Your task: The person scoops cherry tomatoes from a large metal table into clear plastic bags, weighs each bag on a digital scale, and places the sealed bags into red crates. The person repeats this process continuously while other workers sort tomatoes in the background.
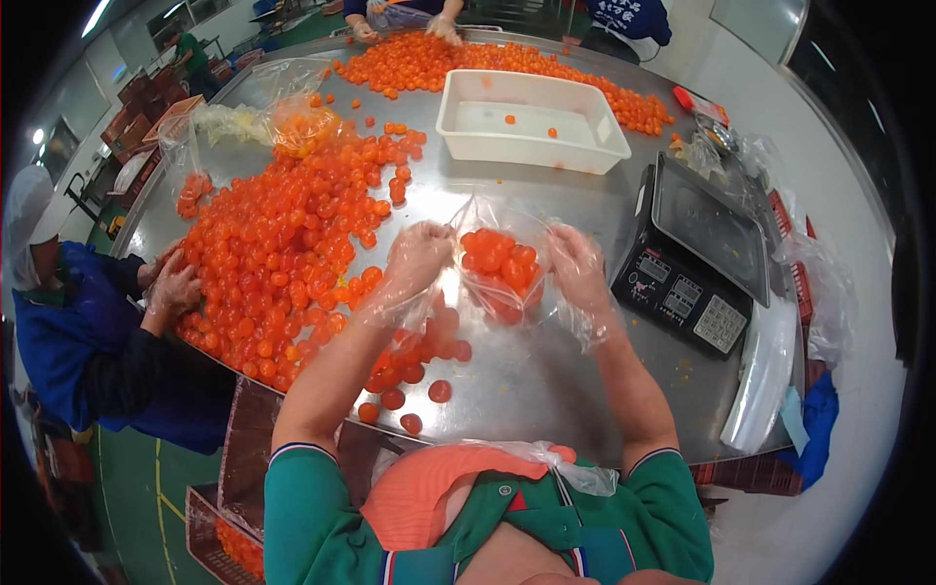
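Observation:
A clear plastic bag (504, 274) with several glossy orange balls, apparently egg yolks, hangs between my gloved hands over the steel table (541, 395). At its left upper edge, my left hand (423, 256) grips the film. My right hand (581, 267) pinches the opposite edge. Both hands wear thin clear gloves. A large heap of orange yolks (270, 248) spreads to the left of the bag, and a few loose ones lie below my left forearm. Beyond the bag stands a white plastic tub (534, 150) with a few yolks in it.
A black digital scale (691, 256) stands at the right, beside a stack of clear bags (764, 373). A co-worker's gloved hands (172, 285) touch the heap at the left edge. Another person's hands (443, 29) are at the far heap (409, 62). Crates (241, 453) stand below the table at left.

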The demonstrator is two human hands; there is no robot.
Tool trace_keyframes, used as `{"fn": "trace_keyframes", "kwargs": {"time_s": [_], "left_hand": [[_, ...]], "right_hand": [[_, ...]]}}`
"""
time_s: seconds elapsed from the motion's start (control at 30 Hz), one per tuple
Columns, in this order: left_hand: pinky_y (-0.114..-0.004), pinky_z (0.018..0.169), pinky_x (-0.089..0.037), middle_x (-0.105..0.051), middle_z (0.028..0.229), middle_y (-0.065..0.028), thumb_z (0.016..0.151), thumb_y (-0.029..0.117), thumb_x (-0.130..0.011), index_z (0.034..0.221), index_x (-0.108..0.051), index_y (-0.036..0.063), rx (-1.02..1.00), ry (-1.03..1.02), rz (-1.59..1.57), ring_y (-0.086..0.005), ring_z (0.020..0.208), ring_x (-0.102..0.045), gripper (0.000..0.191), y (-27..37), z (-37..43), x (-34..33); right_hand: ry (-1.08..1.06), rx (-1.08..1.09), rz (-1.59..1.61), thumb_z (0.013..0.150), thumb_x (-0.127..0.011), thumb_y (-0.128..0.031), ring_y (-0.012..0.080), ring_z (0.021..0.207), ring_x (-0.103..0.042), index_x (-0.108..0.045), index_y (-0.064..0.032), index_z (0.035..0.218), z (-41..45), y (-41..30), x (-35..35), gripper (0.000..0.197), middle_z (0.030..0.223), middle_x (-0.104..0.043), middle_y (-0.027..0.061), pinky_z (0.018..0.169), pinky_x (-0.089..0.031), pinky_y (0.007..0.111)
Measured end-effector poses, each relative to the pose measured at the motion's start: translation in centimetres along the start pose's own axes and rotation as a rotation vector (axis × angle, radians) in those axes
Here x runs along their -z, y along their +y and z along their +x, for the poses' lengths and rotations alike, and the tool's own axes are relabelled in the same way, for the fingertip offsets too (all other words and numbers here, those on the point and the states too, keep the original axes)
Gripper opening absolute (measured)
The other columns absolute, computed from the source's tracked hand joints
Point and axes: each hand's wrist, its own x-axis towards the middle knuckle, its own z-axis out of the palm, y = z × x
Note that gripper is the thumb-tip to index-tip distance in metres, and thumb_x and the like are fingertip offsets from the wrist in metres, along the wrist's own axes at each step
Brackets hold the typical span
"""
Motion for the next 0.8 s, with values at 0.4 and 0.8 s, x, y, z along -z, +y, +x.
{"fn": "trace_keyframes", "kwargs": {"time_s": [0.4,0.8], "left_hand": [[-0.037,0.083,-0.041,-0.044,0.131,-0.0142,0.079,0.031,-0.073,0.143,-0.032,0.0037,0.432,0.559,-0.261,-0.0253,0.116,-0.043,0.08,-0.5,-16.0,14.6],[-0.056,0.097,-0.042,-0.038,0.14,-0.0178,0.085,0.045,-0.066,0.145,-0.028,0.0122,0.423,0.766,-0.687,-0.0395,0.121,-0.044,0.078,-7.7,-11.3,18.4]], "right_hand": [[-0.629,0.577,-0.637,0.067,-0.078,-0.047,0.044,0.123,-0.04,-0.038,-0.014,0.144,-12.7,-0.6,-6.2,0.093,0.139,-0.035,0.0272,0.1,-0.035,0.053],[-0.467,0.522,-0.257,0.058,-0.085,-0.043,0.0451,0.135,-0.031,-0.032,-0.0008,0.144,-1.5,-1.6,-25.9,0.109,0.145,-0.033,0.03,0.11,-0.03,0.047]]}}
